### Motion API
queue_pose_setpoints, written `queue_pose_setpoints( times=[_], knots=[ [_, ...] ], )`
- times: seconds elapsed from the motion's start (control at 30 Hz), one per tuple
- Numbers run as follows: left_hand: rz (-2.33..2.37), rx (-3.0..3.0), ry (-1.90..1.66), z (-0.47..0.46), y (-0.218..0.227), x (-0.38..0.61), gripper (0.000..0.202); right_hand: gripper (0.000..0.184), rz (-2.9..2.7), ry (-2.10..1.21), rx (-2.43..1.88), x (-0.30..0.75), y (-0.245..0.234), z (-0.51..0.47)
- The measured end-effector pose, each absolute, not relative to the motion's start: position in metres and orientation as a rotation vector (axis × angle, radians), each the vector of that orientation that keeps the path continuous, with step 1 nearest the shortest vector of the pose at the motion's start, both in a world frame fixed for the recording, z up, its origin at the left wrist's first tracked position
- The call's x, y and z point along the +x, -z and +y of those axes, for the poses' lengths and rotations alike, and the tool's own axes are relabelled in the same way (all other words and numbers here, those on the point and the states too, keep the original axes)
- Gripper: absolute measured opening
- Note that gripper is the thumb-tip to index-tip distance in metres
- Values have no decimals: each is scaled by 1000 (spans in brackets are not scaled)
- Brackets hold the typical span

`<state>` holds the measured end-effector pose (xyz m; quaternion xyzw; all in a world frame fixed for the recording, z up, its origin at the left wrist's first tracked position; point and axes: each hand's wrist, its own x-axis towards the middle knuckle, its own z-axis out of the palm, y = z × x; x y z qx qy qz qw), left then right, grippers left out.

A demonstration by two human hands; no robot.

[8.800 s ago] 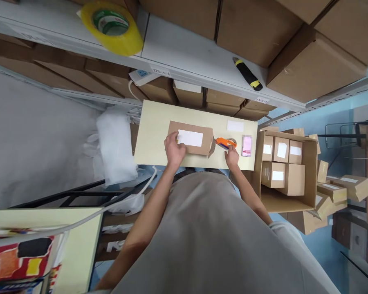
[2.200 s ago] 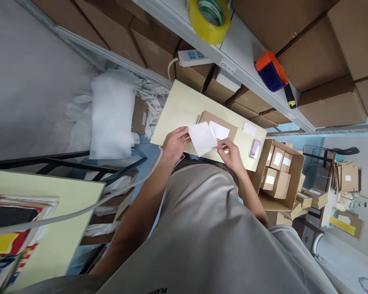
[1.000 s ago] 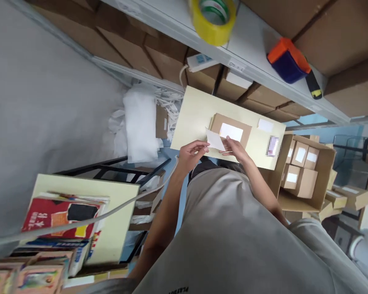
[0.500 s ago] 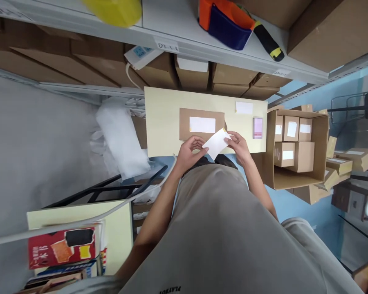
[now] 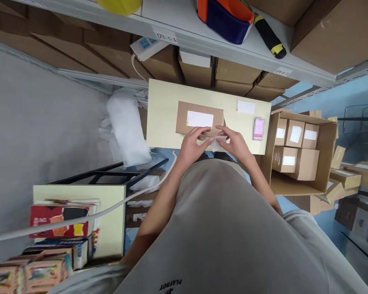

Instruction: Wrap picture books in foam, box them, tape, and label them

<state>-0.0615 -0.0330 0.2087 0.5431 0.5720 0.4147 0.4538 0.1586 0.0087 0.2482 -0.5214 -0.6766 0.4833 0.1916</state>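
A thin, pale paper slip [image 5: 219, 145] is pinched by the left hand [image 5: 194, 145] and right hand [image 5: 236, 144] beside a rectangular, smooth-faced brown cardboard box [image 5: 218, 116].

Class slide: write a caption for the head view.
Left hand and right hand hold white paper near a labelled cardboard box on a table.

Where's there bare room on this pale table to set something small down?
The widest bare patch of the pale table lies between its left edge and the brown carton. A strip runs behind the carton, bordered rightward by the white slip. It's crowded at the carton's near side: left hand, right hand and white paper.
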Motion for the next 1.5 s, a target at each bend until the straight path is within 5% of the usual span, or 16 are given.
queue_pose_setpoints(
  times=[0.13,0.43,0.73,1.07,1.5],
  knots=[
    [1387,1471,-994,-26,-226,-52,12,50,-2032,-1372,-1379,158,-248,10],
    [1514,1127,-1185,-26,-226,-47,38,72,-1705,-1290,-1519,194,-217,13],
    [1524,810,-1285,-20,-203,-61,54,51,-1189,-1595,-1576,197,-202,4],
    [1718,964,-1097,-35,-175,-81,20,39,-1373,-1450,-1671,178,-203,-10],
    [1663,835,-1078,1,-113,-146,9,30,-1428,-1426,-1697,125,-144,23]
  ],
)
